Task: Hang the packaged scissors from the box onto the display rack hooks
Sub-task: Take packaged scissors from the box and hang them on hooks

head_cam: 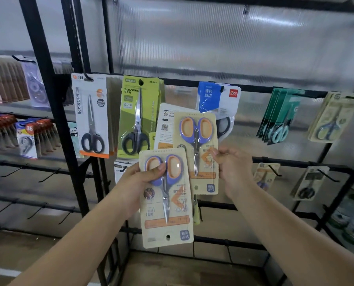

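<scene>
The left hand [143, 178] grips one scissors pack [168, 203] at its upper part, thumb curled over the purple and orange handles, other fingers behind the card. This pack is upside down, with its hang hole at the bottom. The right hand [231, 170] pinches the right edge of a second pack [196, 153], also upside down, with thumb and fingers; a white card [163, 124] shows behind it. Both packs are in the air in front of the rack [48, 100], below the hooks where black scissors [93, 118], green-card scissors [139, 118] and a blue pack [215, 98] hang.
</scene>
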`<state>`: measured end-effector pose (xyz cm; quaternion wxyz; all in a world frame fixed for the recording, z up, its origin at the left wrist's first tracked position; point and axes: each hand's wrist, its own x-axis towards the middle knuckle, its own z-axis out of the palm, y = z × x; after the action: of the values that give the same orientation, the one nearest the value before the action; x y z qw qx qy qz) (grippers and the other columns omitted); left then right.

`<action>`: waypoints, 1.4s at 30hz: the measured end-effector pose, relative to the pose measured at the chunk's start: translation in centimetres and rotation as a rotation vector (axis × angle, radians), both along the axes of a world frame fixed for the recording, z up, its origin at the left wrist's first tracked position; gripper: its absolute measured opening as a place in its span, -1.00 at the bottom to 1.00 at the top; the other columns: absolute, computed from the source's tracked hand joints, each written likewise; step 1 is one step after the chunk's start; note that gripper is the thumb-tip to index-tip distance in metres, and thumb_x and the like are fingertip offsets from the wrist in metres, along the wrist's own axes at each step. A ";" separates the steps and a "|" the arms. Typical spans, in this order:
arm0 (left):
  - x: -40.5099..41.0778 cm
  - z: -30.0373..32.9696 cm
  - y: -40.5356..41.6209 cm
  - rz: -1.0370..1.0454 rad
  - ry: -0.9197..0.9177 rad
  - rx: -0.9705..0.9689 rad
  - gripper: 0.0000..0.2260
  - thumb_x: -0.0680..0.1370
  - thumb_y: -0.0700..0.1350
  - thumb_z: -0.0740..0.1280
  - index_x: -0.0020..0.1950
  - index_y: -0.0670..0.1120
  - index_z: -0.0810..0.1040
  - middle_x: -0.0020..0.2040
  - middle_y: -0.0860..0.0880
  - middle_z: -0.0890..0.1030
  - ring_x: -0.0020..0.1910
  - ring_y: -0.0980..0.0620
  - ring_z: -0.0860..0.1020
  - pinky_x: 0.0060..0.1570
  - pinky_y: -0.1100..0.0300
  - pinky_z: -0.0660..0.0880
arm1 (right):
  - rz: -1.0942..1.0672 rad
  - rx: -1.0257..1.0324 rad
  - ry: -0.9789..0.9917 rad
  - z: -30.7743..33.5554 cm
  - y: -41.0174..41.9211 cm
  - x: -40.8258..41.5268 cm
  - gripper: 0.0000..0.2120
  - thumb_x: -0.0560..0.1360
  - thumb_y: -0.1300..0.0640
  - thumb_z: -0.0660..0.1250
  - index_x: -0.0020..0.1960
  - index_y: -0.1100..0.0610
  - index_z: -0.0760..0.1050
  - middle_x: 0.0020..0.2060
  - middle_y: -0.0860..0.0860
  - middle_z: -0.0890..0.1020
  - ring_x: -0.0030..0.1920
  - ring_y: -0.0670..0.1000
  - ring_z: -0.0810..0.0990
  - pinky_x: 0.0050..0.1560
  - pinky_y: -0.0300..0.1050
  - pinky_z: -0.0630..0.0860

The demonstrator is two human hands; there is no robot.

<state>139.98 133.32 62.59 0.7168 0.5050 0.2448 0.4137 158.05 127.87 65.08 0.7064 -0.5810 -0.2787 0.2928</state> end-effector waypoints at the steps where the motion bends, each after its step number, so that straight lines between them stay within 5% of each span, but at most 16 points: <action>1: -0.1 -0.1 0.3 0.019 -0.006 -0.008 -0.81 0.43 -0.23 0.34 0.02 -0.23 0.59 -0.20 -0.18 0.68 -0.29 -0.10 0.67 -0.37 0.13 0.58 | -0.045 -0.004 0.018 0.0 0.1 0.1 -0.90 0.51 0.28 0.34 -0.18 0.17 0.53 -0.19 0.11 0.66 -0.26 0.04 0.64 -0.37 -0.13 0.53; 6: -1.3 -0.5 1.6 0.080 0.008 -0.021 -0.85 0.48 -0.25 0.33 0.02 -0.20 0.60 -0.18 -0.15 0.69 -0.28 -0.09 0.68 -0.40 0.12 0.58 | -0.116 -0.011 -0.107 0.7 -0.4 0.8 -0.84 0.52 0.30 0.27 -0.19 0.10 0.51 -0.24 0.04 0.61 -0.29 0.03 0.58 -0.33 -0.14 0.53; 14: -2.2 -2.1 2.8 0.075 0.064 0.017 -0.87 0.49 -0.23 0.32 -0.01 -0.19 0.62 -0.16 -0.13 0.69 -0.22 -0.07 0.67 -0.28 0.11 0.61 | 0.250 -0.249 -0.880 1.0 -0.9 1.6 -0.82 0.51 0.29 0.31 -0.18 0.06 0.57 -0.27 -0.06 0.59 -0.24 -0.10 0.57 -0.24 -0.30 0.49; 17: -1.7 -2.3 2.5 0.069 0.126 0.040 -0.90 0.48 -0.22 0.32 -0.08 -0.18 0.62 -0.22 -0.11 0.70 -0.29 -0.04 0.66 -0.31 0.15 0.61 | 0.321 -0.313 -1.156 0.7 -0.4 0.9 -0.86 0.51 0.26 0.33 0.00 0.16 0.63 -0.28 -0.12 0.57 -0.22 -0.12 0.52 -0.05 -0.16 0.48; 20: -1.1 -3.1 2.2 0.068 0.176 0.066 -0.93 0.44 -0.23 0.36 -0.11 -0.18 0.61 -0.26 -0.10 0.69 -0.30 -0.04 0.65 -0.31 0.15 0.61 | 0.302 -0.312 -1.235 1.2 0.1 0.1 -0.80 0.53 0.21 0.30 0.10 0.13 0.62 -0.01 0.00 0.64 0.02 -0.01 0.54 0.14 -0.07 0.46; 23: -0.8 -3.3 1.8 0.064 0.121 0.062 -0.79 0.31 -0.13 0.48 -0.11 -0.19 0.63 -0.25 -0.12 0.69 -0.31 -0.06 0.65 -0.35 0.17 0.59 | 0.235 -0.274 -1.445 1.2 1.0 0.0 -0.77 0.53 0.17 0.29 0.14 0.08 0.62 0.04 0.04 0.63 0.11 0.06 0.46 0.17 0.01 0.37; 25: -0.4 -3.3 1.5 0.110 0.061 0.019 -0.89 0.37 -0.19 0.45 -0.17 -0.19 0.60 -0.37 -0.05 0.66 -0.44 0.05 0.61 -0.50 0.30 0.50 | 0.078 -0.139 -1.532 0.4 1.3 0.0 -0.80 0.50 0.14 0.32 0.08 0.06 0.64 0.00 0.01 0.64 0.10 0.09 0.40 0.17 0.06 0.29; 28: 0.1 -4.1 1.1 0.178 -0.018 -0.076 -0.92 0.49 -0.31 0.33 -0.19 -0.24 0.59 -0.40 -0.03 0.62 -0.54 0.14 0.55 -0.58 0.39 0.38 | -0.310 -0.043 -1.307 -1.4 0.5 -0.3 -0.69 0.46 0.10 0.36 0.20 0.01 0.55 0.29 0.07 0.42 0.30 0.02 0.17 0.25 -0.10 0.04; 31: 0.3 -6.4 1.3 0.193 -0.015 -0.165 -0.64 0.43 -0.23 0.43 0.19 -0.31 0.50 -0.06 -0.18 0.67 -0.26 -0.03 0.67 -0.39 0.18 0.55 | -0.375 -0.266 -0.715 -3.8 -1.3 -0.3 -0.33 0.45 0.07 0.40 0.47 -0.03 0.17 0.49 0.02 0.05 0.47 0.03 0.02 0.45 0.03 0.06; 33: 0.6 -7.8 0.8 0.199 0.028 -0.217 -0.52 0.42 -0.21 0.45 0.27 -0.34 0.43 0.04 -0.24 0.64 -0.19 -0.10 0.67 -0.37 0.16 0.56 | -0.216 -0.245 -0.187 -6.1 -1.9 0.3 -0.27 0.44 0.14 0.44 0.49 0.07 0.15 0.44 0.08 0.26 0.37 0.03 0.33 0.37 0.10 0.33; 35: 1.3 -8.9 -0.1 0.174 0.038 -0.242 -0.57 0.45 -0.23 0.42 0.25 -0.36 0.44 -0.07 -0.21 0.65 -0.32 -0.03 0.66 -0.47 0.25 0.51 | -0.009 -0.186 0.266 -8.5 -2.3 1.1 -0.39 0.43 0.20 0.43 0.41 0.15 0.26 0.19 0.12 0.57 0.09 0.07 0.60 0.13 0.16 0.54; 38: 2.6 -10.3 -1.1 0.162 0.061 -0.267 -0.71 0.47 -0.26 0.39 0.16 -0.32 0.50 -0.22 -0.11 0.67 -0.38 0.03 0.65 -0.48 0.27 0.49 | -0.020 -0.163 0.331 -10.5 -2.6 2.8 -0.56 0.46 0.32 0.37 0.30 0.18 0.37 0.06 0.11 0.64 0.03 0.09 0.64 -0.10 0.02 0.61; 42: 4.9 -11.5 -2.2 0.192 0.137 -0.314 -0.69 0.42 -0.21 0.45 0.11 -0.31 0.56 -0.12 -0.25 0.66 -0.30 -0.04 0.60 -0.33 0.20 0.47 | -0.110 -0.132 0.234 -10.5 -3.8 6.2 -0.70 0.47 0.40 0.32 0.17 0.20 0.45 -0.01 0.07 0.64 0.05 0.08 0.60 -0.07 -0.03 0.54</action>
<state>144.87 131.14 51.10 0.7257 0.3883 0.4018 0.4014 164.23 124.10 54.60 0.7094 -0.6024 -0.1424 0.3370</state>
